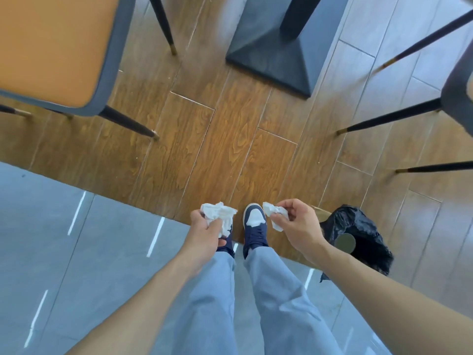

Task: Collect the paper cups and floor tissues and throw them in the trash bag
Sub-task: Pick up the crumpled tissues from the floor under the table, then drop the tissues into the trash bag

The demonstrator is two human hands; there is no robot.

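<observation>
While you stood at the wood floor's edge (153,206), your left hand (207,234) gripped a crumpled tissue (220,213) and your right hand (297,226) pinched another tissue (275,213); the black trash bag (358,234) gaped upward beside your right arm, open floor ahead

2 crumpled white tissues (219,213) (275,213) held above floor; black trash bag (358,226) right.

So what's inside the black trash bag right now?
The black trash bag sits open on the floor by the right hand. A round olive-grey disc and a brown paper edge show; anything deeper is hidden by folds and the forearm.
</observation>
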